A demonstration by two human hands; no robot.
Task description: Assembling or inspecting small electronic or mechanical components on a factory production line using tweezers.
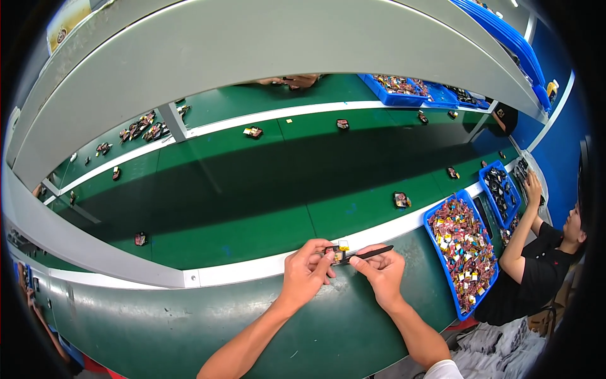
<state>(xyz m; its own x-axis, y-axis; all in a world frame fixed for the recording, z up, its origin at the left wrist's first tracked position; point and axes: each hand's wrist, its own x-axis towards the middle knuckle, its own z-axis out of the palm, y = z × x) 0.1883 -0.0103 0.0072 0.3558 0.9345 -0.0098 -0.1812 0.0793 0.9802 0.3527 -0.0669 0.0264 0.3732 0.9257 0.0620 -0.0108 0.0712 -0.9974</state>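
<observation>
Nearest you, the green workbench (252, 325) runs beneath your forearms. Above its far edge, your left hand (306, 271) pinches a small electronic assembly (336, 254) between thumb and fingers, a yellow-and-white block showing on top. Your right hand (384, 271), just beside it, is closed around a slim black pen-like tool (377, 251), its inner end at the assembly (whether it touches, you cannot tell from here). To your right stands a blue tray (448, 278) heaped with red-wired parts; past it, a smaller blue tray (516, 204) holds black pieces, beside a co-worker in a black shirt (533, 278). Beyond the white rail (246, 271), similar small assemblies (401, 200) lie scattered on the green belt (341, 221). Farthest off, another person's hands (300, 81) show under the grey beam (303, 41).
</observation>
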